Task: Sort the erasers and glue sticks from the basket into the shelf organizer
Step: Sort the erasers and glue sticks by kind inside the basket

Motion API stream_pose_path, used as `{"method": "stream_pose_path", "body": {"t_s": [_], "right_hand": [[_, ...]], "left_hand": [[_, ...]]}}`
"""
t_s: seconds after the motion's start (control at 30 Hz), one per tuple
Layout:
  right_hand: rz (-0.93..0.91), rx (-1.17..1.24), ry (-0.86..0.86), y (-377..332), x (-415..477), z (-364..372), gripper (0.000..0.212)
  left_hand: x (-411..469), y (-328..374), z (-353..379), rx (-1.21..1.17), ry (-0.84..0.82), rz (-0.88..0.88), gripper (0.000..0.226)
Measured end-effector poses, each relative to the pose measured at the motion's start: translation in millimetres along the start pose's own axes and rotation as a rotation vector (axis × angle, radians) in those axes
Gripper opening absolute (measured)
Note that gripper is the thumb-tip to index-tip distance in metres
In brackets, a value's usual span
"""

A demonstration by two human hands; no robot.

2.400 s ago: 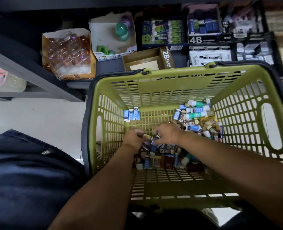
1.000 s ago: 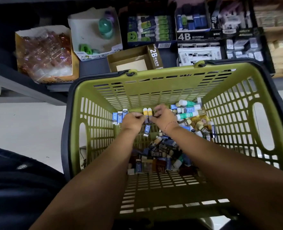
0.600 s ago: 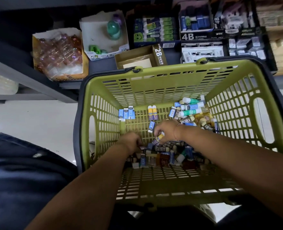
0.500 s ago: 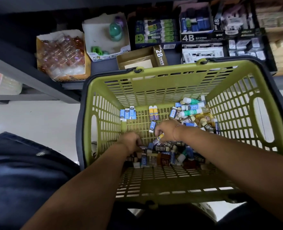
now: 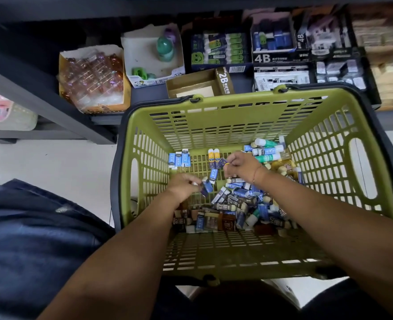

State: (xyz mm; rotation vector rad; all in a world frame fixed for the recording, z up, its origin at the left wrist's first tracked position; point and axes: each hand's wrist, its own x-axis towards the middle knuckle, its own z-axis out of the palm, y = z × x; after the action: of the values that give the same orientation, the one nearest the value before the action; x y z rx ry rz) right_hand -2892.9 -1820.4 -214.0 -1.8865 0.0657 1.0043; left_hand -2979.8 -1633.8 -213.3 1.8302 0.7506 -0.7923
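The green basket with slotted walls holds a loose pile of erasers on the near half of its floor. They are small blocks in blue, navy and brown paper sleeves. White glue sticks with green and blue labels lie in its far right corner. Near the basket's far wall three blue erasers lie in a row at the left, and two yellow-topped erasers sit side by side near the middle, with a single blue eraser just in front of them. Half a second ago both hands were down in the pile. Now the left hand is raised above it, its fingers pinching a dark blue eraser. The right hand has moved up beside the yellow-topped pair, fingers curled round a yellow-and-navy eraser. Several brown sleeves in the pile read "2B". On the shelf beyond the basket, an open brown box reads "2B" and a dark box "4B".
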Motion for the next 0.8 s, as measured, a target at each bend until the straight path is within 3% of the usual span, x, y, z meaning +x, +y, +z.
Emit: {"method": "stream_pose_path", "body": {"t_s": [0.13, 0.23, 0.4, 0.53, 0.7, 0.8], "right_hand": [[0.072, -0.051, 0.197, 2.1, 10.0, -3.2, 0.015], [0.085, -0.158, 0.284, -0.4, 19.2, 2.0, 0.008], [0.215, -0.417, 0.25, -11.7, 31.3, 6.9, 0.037], [0.18, -0.436, 0.274, -14.0, 39.7, 11.3, 0.019], [0.153, -0.434, 0.326, -13.6, 42.4, 14.8, 0.015], [0.145, -0.472, 0.333, -13.6, 42.2, 14.6, 0.015]], "left_hand": [[7.3, 27.2, -6.8, -0.307, 0.177, 0.01, 0.027], [16.9, 42.5, -4.1, -0.382, 0.234, 0.039, 0.026], [34.9, 49.8, 11.3, -0.208, 0.245, 0.093, 0.019], [47.2, 51.0, 20.0, -0.049, 0.346, 0.126, 0.026], [49.7, 53.6, 34.8, -0.082, 0.483, 0.136, 0.032], [51.0, 43.1, 42.6, -0.072, 0.54, 0.099, 0.022]]}}
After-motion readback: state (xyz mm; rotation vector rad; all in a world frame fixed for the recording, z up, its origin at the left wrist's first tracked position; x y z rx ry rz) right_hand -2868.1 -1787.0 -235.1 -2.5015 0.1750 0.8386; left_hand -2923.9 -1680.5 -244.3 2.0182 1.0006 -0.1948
